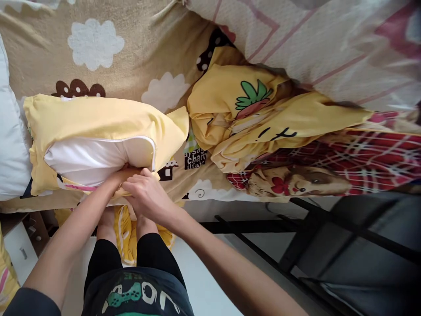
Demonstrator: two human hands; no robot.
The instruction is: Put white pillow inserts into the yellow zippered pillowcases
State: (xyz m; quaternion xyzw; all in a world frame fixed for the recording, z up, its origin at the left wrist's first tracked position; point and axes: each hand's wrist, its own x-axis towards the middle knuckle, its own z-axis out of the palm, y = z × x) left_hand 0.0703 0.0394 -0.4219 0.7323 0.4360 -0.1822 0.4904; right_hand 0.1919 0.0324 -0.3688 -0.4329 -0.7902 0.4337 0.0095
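A white pillow (88,160) sits partly inside a yellow pillowcase (98,120) with an open zipper, lying on the bed near its front edge. My left hand (123,175) is closed at the lower lip of the pillowcase opening, fingers curled against the pillow and fabric. My right hand (148,195) is right beside it, fingers closed on the same yellow edge near the zipper's end. Both hands touch each other at the opening.
A second crumpled yellow pillowcase (250,116) with a strawberry print lies to the right. A tan cloud-print sheet (98,48) covers the bed, a pink-lined quilt (329,44) is heaped at the far right. A black metal frame (296,228) runs below; my legs stand at the bed's edge.
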